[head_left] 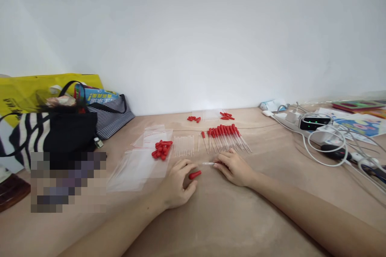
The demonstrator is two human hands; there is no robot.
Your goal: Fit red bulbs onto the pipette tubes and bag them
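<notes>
Between the thumb and forefinger of my left hand (179,184) lies a red rubber dropper bulb (195,175); those fingers are spread apart around it. My right hand (233,167) pinches one end of a clear glass dropper tube (208,163), its other end pointing left toward the bulb. Just beyond the right hand, several droppers with red bulbs fitted (224,131) lie side by side in a row. To their left is a row of bare glass tubes (183,145). A heap of loose red bulbs (162,149) rests on clear plastic bags.
Clear zip bags (132,168) spread out left of my hands. Further left stand a black-and-white bag (60,136) and a striped bag (111,116). More bulbs (194,119) lie near the wall. A power strip with white cables (313,128) occupies the right side.
</notes>
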